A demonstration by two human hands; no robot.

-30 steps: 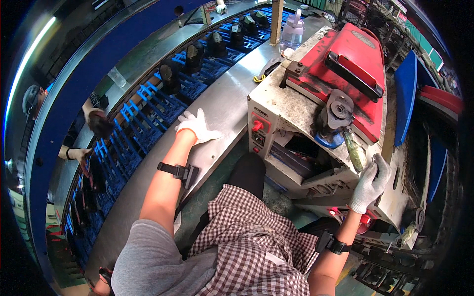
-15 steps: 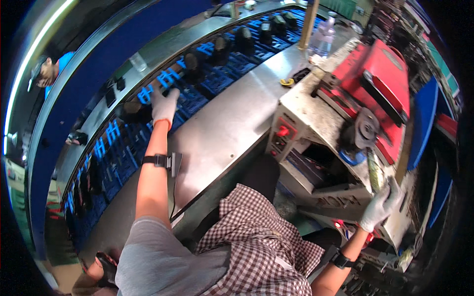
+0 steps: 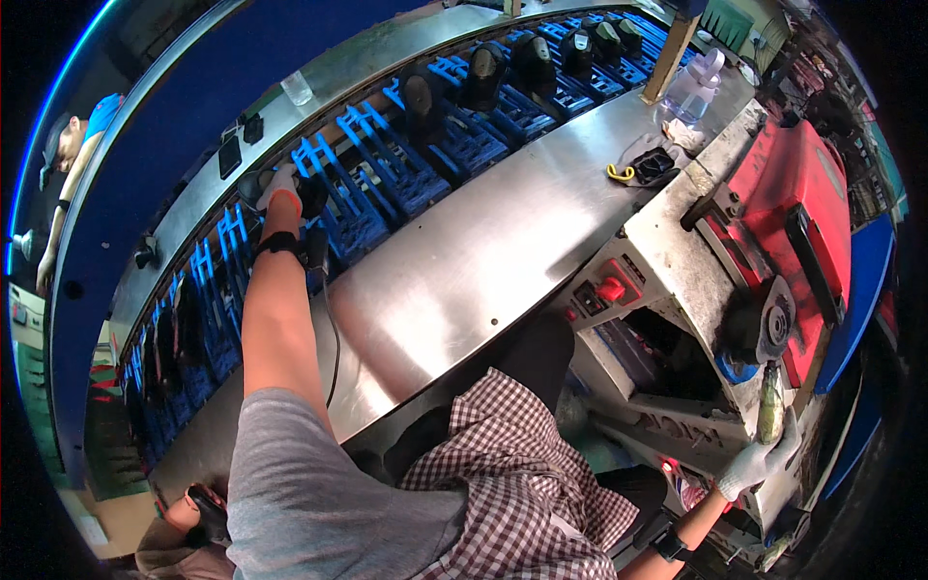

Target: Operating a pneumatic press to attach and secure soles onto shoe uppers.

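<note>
Right hand (image 3: 761, 462) loosely open at tape-wrapped handle (image 3: 770, 411); left hand (image 3: 281, 186) among blue rack slats (image 3: 326, 148), grip unclear; dangling wrist cable (image 3: 337, 346) could snag slats if yanked.

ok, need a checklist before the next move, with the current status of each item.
1. Left hand and right hand both gloved: ok.
2. Left hand's hold among the blue bars: cannot tell, fingers mostly hidden.
3. Right hand at the lower end of the wrapped handle: ok; firmness of grip, cannot tell.
4. Cable beside left forearm tucked in: not ok, hangs loose over the metal counter.
5. Water bottle away from both hands: ok, at the counter's far end.
</note>
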